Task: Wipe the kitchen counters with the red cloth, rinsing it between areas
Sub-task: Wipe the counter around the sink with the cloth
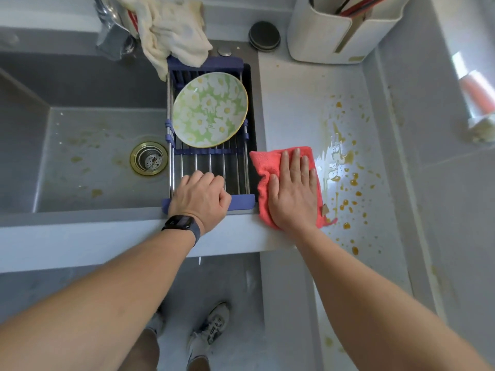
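Observation:
The red cloth (263, 167) lies flat on the pale counter (294, 103) just right of the sink. My right hand (293, 191) presses on it with straight, spread fingers. Right of the cloth the counter carries brown drops and a wet streak (348, 180). My left hand (202, 200), a dark watch on its wrist, rests with curled fingers on the near blue end of the drying rack (241, 200) that spans the sink (93, 156). Whether it grips the rack bar I cannot tell for sure.
A green flowered plate (210, 109) lies on the rack. A cream towel (174, 30) hangs over the faucet at the back. A white utensil holder (337, 30) and a dark round lid (264, 36) stand at the counter's back. Brown stains dot the sink floor around the drain (148, 158).

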{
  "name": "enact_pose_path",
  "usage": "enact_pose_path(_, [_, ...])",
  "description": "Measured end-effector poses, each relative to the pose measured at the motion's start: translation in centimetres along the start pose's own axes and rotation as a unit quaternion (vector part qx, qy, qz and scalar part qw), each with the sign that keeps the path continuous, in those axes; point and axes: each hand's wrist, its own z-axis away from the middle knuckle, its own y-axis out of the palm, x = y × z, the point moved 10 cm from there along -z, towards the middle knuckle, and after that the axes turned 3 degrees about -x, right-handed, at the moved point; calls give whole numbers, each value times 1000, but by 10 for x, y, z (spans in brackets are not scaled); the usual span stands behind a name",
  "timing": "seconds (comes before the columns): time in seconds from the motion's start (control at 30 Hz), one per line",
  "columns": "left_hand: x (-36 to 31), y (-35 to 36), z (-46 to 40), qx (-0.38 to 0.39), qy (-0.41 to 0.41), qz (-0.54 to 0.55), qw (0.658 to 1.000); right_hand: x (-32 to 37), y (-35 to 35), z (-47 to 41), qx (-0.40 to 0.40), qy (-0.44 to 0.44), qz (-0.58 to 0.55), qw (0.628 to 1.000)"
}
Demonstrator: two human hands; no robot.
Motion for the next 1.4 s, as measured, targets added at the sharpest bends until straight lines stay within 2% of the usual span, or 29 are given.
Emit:
enact_pose_path(0.2, [-1, 2, -1, -9, 12, 2, 1000, 8, -3, -40, 15, -59, 13, 998])
enact_pose_path(0.57, [-1, 2, -3, -33, 19, 20, 999, 41, -16, -177, 3, -135, 30, 990])
enact_pose_path(0.9, [0, 0, -2, -48, 23, 46, 997, 59, -24, -264, -6, -160, 30, 987])
enact_pose_path(1.2, [1, 0, 0, -54, 26, 44, 997, 54, -23, -256, -36, -121, 21, 992])
enact_pose_path(1.4, [2, 5, -1, -27, 8, 16, 999, 33, -20, -163, -47, -100, 8, 994])
